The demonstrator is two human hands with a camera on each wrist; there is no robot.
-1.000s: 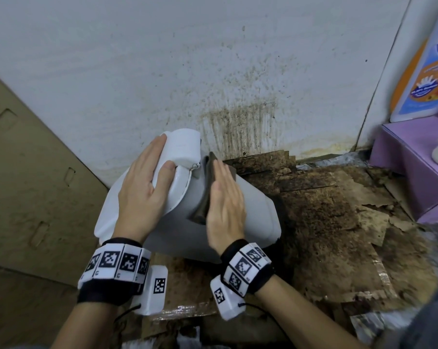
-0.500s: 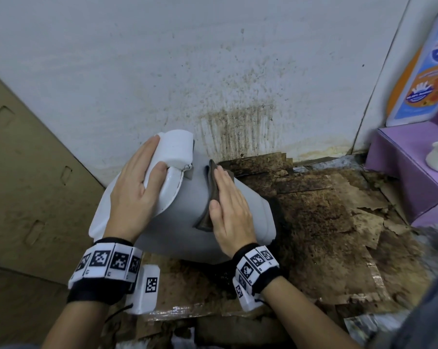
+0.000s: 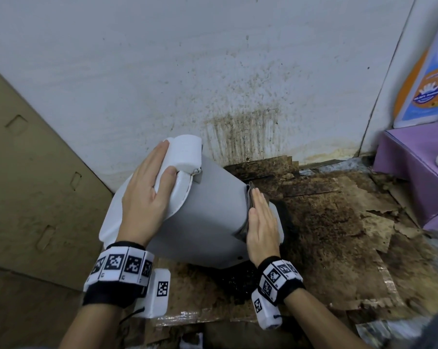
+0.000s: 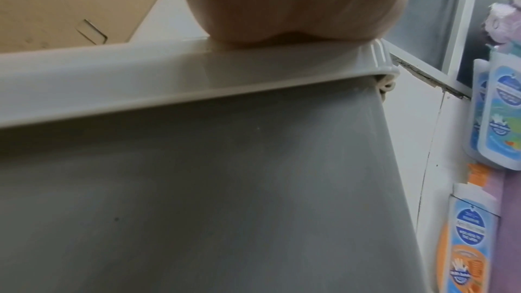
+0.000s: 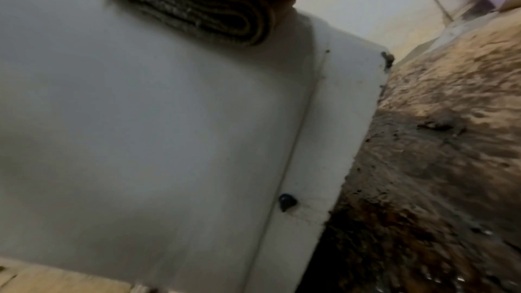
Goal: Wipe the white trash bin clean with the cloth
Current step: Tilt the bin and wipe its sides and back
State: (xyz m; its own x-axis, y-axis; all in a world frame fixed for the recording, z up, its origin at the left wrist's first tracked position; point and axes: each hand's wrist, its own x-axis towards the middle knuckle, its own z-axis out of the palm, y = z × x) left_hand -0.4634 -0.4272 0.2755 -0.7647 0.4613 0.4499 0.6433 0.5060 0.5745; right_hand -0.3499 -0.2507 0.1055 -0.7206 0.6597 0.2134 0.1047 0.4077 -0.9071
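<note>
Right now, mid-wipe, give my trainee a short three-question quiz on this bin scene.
1. True or false: the trash bin stands upright.
2. Which hand presses the cloth on the bin? A) left B) right
3. Fill in: the left hand rests on the bin's ____.

Key: 1 false, it is tilted over. 2 B, the right hand, fingers straight. 3 lid.

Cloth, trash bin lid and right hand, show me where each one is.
cloth (image 5: 197,6), right wrist view, folded edge.
trash bin lid (image 3: 187,153), head view, raised end.
right hand (image 3: 262,226), head view, back of the hand.
</note>
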